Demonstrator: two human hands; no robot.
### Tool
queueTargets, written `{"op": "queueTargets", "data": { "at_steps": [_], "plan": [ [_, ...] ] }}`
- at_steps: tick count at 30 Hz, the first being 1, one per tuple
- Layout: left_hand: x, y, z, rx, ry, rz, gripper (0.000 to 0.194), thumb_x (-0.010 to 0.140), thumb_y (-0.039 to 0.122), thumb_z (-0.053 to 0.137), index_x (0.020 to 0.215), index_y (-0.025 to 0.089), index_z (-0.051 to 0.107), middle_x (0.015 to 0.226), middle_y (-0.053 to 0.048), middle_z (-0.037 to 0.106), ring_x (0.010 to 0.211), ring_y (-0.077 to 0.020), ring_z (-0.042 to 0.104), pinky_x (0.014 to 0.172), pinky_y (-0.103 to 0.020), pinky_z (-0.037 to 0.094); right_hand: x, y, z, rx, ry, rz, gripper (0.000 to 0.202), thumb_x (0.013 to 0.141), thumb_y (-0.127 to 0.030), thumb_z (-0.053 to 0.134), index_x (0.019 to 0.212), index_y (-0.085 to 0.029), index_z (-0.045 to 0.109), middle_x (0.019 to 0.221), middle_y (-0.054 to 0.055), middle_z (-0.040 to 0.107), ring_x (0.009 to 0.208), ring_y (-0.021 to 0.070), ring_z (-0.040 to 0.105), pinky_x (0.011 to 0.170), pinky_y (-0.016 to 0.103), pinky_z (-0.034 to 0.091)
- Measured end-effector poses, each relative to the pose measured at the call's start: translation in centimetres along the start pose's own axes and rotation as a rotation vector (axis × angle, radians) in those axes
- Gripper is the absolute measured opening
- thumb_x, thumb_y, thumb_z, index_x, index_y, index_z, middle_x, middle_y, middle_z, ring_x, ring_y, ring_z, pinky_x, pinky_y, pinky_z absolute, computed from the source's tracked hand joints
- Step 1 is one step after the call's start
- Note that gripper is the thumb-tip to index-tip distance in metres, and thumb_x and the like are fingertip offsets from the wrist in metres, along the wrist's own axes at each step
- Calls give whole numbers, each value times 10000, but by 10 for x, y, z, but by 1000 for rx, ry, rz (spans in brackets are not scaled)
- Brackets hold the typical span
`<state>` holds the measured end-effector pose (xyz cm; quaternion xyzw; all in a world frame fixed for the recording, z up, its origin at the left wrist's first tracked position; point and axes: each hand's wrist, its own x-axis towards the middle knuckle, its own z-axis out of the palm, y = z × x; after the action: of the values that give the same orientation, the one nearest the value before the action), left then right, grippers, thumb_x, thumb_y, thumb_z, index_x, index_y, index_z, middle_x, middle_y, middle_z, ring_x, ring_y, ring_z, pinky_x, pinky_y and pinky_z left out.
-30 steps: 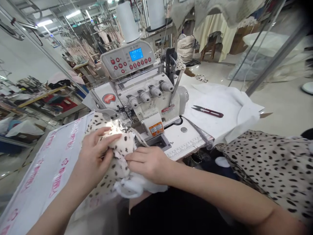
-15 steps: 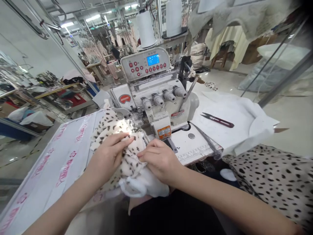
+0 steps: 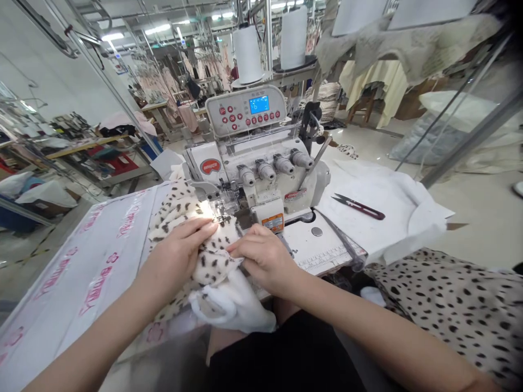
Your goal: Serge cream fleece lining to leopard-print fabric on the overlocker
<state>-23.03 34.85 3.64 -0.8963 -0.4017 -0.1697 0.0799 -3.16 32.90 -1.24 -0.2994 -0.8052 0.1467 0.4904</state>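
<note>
Cream fabric with dark spots (image 3: 214,264) lies under the lit needle area of a white sewing machine (image 3: 265,169). My left hand (image 3: 180,253) rests on the fabric just in front of the presser foot, its fingers together and pressed on the cloth. To its right my right hand (image 3: 265,258) pinches the fabric's right edge between thumb and fingers. White soft cloth (image 3: 241,302) hangs below the spotted fabric, over the table's front edge.
Dark red thread snips (image 3: 359,207) lie on white sheeting (image 3: 392,188) right of the machine. More spotted fabric (image 3: 461,305) is at the lower right. Thread cones (image 3: 248,54) stand behind the machine. Printed plastic film (image 3: 102,245) covers the table at left.
The camera view has shifted slightly. The spotted fabric between my hands looks flatter, and its lower edge has changed shape. Both hands keep their hold near the presser foot.
</note>
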Motion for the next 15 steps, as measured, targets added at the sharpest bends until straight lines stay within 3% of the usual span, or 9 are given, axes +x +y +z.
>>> {"op": "queueTargets", "data": {
  "at_steps": [7,11,13,15],
  "plan": [
    [12,-6,-1,-31,-91,-43,393,841,162,277,1036,158,619,1111,-93,570,983,-186,557,841,-303,482,4,5,-1,36,6,3,229,756,-6,445,771,-160,614,843,20,701,719,154,513,707,310,418],
    [25,-18,0,-48,-160,-109,383,844,174,262,968,153,624,946,-89,584,867,-190,555,739,-300,482,15,12,-2,17,-2,65,205,766,-14,488,788,-160,630,871,18,700,746,158,514,710,302,425],
    [29,-22,1,-62,-183,-127,369,849,172,260,928,155,620,938,-83,575,877,-192,544,760,-308,471,16,14,-3,10,-10,79,188,782,-33,507,827,-160,638,934,21,693,785,158,522,735,308,430],
    [24,-21,1,-71,-126,-142,337,860,182,278,921,150,608,1042,-91,556,983,-207,521,846,-332,449,13,13,-4,11,1,71,179,802,-59,510,880,-159,636,1011,37,673,840,160,537,781,329,431]
  ]
}}
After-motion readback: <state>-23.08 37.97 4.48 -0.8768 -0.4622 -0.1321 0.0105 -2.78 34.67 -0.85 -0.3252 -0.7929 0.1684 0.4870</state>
